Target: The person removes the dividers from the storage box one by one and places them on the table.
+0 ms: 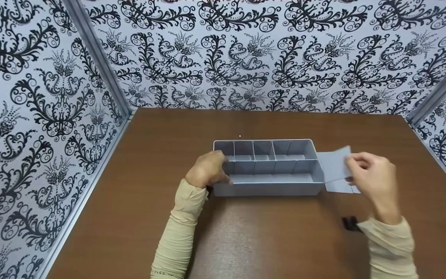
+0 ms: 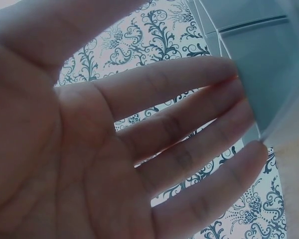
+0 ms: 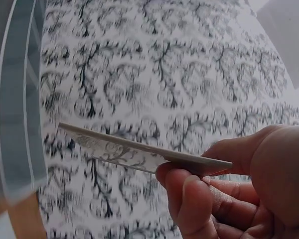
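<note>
Grey thin panel (image 1: 335, 166) sits right of centre, pinched in the right grip (image 1: 376, 180). Left grip (image 1: 206, 169), loosely spread, touches the box's (image 1: 267, 190) left end, mid-frame. Best steady the box, pinch lightly to avoid bowing.

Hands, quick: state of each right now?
Left hand: open, touching the left end of the grey box.
Right hand: closed, pinching a thin grey panel.
</note>
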A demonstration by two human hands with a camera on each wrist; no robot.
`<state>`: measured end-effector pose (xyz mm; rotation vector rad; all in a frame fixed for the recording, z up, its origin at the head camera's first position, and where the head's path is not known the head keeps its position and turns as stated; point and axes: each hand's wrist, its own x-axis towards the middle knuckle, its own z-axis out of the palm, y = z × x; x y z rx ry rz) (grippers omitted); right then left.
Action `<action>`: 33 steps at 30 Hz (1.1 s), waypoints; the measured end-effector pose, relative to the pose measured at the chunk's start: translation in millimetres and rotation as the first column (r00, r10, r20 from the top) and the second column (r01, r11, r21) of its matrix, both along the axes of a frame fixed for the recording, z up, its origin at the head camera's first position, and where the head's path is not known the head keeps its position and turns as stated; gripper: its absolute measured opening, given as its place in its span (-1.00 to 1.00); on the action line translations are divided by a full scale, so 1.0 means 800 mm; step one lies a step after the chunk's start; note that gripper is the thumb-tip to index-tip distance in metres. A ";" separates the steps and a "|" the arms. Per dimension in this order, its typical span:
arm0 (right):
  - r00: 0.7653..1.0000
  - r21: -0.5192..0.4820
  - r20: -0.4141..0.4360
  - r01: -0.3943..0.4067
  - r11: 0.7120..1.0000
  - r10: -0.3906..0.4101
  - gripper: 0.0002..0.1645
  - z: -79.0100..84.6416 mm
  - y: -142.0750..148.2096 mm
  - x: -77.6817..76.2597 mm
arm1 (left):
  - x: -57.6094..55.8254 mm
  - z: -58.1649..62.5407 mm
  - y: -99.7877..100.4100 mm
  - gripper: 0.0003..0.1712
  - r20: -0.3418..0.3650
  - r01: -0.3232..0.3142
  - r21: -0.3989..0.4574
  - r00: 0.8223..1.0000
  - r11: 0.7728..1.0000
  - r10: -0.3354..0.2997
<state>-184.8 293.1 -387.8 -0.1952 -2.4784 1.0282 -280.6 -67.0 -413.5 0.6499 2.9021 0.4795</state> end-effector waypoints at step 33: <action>0.796 0.057 0.556 -0.323 0.945 0.239 -0.79 -0.070 0.085 -0.007 | 0.000 0.002 0.002 -0.45 0.025 -0.021 -0.023 0.999 1.000 0.021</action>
